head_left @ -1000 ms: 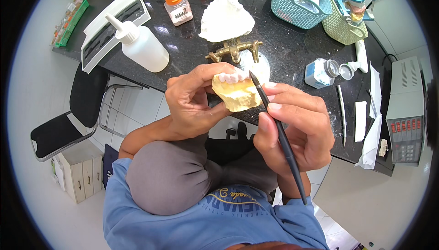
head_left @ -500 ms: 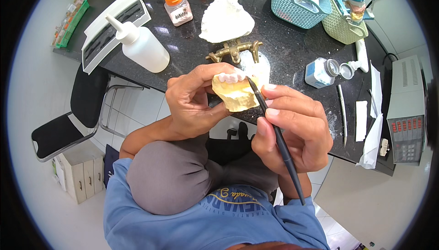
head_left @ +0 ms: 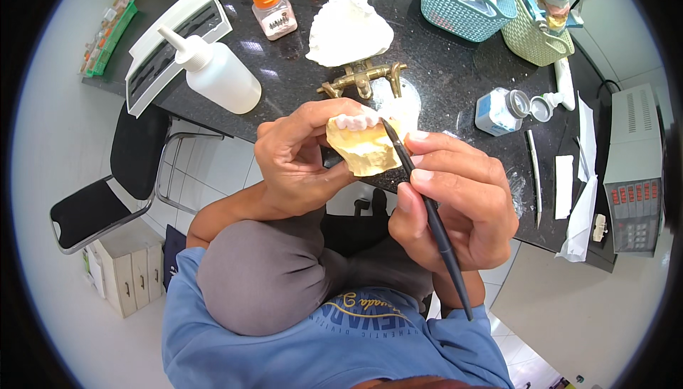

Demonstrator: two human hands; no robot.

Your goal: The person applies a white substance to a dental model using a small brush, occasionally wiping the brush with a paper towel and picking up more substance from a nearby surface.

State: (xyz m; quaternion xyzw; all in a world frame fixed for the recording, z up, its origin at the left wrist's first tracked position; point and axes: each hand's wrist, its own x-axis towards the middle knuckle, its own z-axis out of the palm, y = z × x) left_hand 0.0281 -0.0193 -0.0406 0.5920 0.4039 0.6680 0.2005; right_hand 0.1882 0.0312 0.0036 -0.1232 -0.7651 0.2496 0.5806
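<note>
My left hand (head_left: 299, 161) grips a yellow plaster dental model (head_left: 364, 153) between thumb and fingers, holding it above the near edge of the bench. A row of whitish-pink teeth (head_left: 356, 121) runs along the model's upper edge. In a pen-like grip, my right hand (head_left: 462, 204) holds a slim black brush (head_left: 439, 231). Its tip meets the right end of the tooth row; whether it touches a tooth I cannot tell. Just beyond my hands lies a brass articulator (head_left: 363, 80), with a white plaster piece (head_left: 348, 33) behind it.
A white squeeze bottle (head_left: 224, 80) and an orange-lidded jar (head_left: 274, 16) stand left on the black bench (head_left: 434, 62). To the right are an open powder jar (head_left: 500, 112), a thin carving tool (head_left: 533, 176) and a grey control unit (head_left: 633, 176). Baskets (head_left: 466, 16) stand at the back.
The view has shifted very slightly. Both hands keep their grips, and the brush tip stays at the right end of the tooth row.
</note>
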